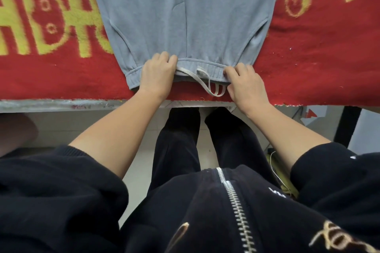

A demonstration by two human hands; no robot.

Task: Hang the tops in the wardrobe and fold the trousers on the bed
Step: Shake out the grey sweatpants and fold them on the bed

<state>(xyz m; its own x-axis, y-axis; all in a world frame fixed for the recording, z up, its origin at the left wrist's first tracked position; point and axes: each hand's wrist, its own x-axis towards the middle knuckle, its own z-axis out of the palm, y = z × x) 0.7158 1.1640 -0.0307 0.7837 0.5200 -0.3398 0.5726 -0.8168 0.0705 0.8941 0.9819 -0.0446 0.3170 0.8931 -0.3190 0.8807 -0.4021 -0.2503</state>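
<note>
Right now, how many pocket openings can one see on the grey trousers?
2. One pocket opening is near the left edge of the grey trousers, beyond the left hand; the other is near the right edge, beyond the right hand. Back pockets, if any, are hidden.

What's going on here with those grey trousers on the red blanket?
A person in a dark zip-up top stands at the edge of the bed. A pair of grey trousers lies flat on the red blanket, waistband nearest them. The left hand and the right hand each grip the waistband, one on either side of the white drawstring. The trousers are spread out and not yet folded.
</note>
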